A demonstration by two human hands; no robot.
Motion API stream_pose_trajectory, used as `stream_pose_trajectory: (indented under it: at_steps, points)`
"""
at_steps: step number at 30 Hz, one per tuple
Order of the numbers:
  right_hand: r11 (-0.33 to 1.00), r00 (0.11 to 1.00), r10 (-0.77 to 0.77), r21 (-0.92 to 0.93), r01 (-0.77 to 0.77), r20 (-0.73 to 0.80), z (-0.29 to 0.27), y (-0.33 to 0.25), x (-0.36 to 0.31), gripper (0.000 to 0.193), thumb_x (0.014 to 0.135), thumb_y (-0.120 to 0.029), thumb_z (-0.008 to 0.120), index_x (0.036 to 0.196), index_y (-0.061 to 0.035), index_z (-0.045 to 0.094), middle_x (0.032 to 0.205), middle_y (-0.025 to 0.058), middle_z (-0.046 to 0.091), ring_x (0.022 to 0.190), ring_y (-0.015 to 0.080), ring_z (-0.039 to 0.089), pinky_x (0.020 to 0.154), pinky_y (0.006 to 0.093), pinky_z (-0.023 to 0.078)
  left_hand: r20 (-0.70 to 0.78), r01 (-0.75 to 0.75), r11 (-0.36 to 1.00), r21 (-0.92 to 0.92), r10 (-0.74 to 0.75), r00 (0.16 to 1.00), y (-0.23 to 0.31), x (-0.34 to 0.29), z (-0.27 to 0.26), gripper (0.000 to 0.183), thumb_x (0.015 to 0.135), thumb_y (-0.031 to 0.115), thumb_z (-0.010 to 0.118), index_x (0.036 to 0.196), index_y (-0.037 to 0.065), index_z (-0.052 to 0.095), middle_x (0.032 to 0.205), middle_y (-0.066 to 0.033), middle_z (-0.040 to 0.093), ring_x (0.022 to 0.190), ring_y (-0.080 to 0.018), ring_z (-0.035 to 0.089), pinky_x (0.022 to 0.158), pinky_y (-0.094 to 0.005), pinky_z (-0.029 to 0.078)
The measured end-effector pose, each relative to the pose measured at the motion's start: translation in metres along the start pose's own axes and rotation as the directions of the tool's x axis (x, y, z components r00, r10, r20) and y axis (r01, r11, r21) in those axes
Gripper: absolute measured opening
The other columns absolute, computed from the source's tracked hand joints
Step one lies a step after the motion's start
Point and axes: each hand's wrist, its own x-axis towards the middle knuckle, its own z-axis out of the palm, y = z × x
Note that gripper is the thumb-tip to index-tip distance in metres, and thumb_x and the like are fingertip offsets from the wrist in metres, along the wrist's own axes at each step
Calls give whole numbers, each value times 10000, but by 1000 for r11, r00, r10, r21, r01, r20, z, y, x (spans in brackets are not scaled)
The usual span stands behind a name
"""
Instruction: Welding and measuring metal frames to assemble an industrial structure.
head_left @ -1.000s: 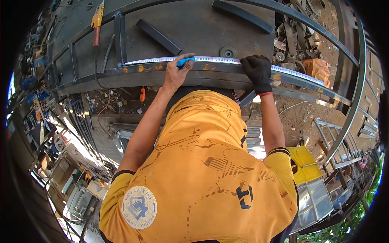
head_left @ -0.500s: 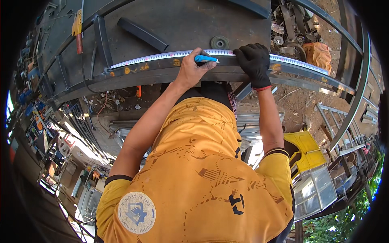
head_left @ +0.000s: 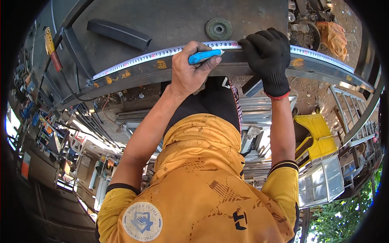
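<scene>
A white tape measure blade (head_left: 139, 59) runs along the top of a dark steel bar (head_left: 152, 72) that crosses in front of me. My bare left hand (head_left: 189, 69) is closed round a light-blue marker pen (head_left: 205, 56), its pale tip pointing right, just over the tape's near edge. My right hand (head_left: 267, 56), in a black knit glove with a red cuff, lies over the tape and bar with its fingers curled, pressing or gripping them; the fingertips' undersides are hidden. Orange-yellow marks (head_left: 161, 64) dot the bar's near face.
Beyond the bar, a grinding disc (head_left: 219, 29) and a short square tube (head_left: 118, 33) lie on a dark metal plate. A yellow-and-red welding electrode holder (head_left: 52, 49) hangs at the left on a frame. To the right are an orange bag (head_left: 333, 37) and a yellow metal box (head_left: 318, 135).
My view has moved closer to the bar, so hands and tape look larger. The left hand keeps the marker near the tape, and the gloved right hand stays on the bar.
</scene>
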Motion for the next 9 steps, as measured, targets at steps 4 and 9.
stream_pose_trajectory:
  at_steps: [4,9]
  points:
    - [1000,1000,7,-2,-6,17,2,3,-3,107,759,-185,766,745,-89,722,715,62,674,674,270,631,679,388,474,-27,-41,999,19,42,999,-4,0,5,279,835,166,834,931,-16,647,840,-84,703,702,-111,635,630,-237,508]
    - [1000,1000,-12,3,12,13,3,5,-3,82,771,-159,743,774,-78,733,719,76,674,669,280,626,665,392,480,-23,-21,999,28,22,1000,-4,-1,6,278,834,169,834,948,-12,657,852,-88,710,725,-121,645,656,-253,523]
